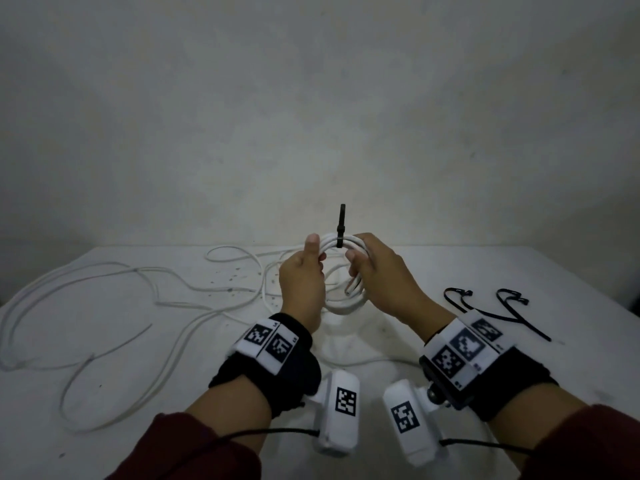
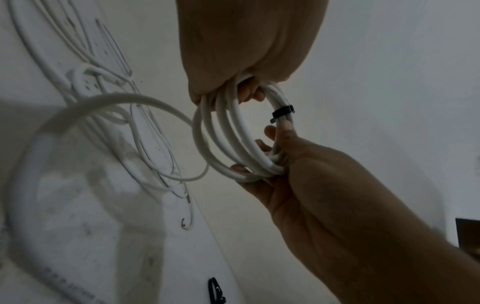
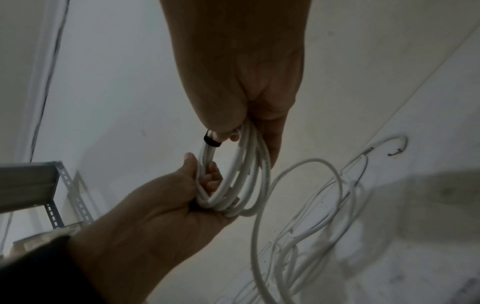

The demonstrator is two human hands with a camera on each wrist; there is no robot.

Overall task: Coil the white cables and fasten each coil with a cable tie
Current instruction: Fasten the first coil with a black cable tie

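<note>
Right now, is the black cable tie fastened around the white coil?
Fastened: the black cable tie rings the white cable coil, its tail sticking up.

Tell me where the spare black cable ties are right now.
In the head view, the two spare cable ties lie on the table at its right side, just beyond the right hand's wrist band, apart from the coil.

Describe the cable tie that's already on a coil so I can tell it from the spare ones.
Start at the white table and look above its middle, where the left hand and right hand hold up a white coil. The cable tie wraps the coil's top, its black tail pointing straight up. The two spare ties lie loose on the table at the right.
</note>
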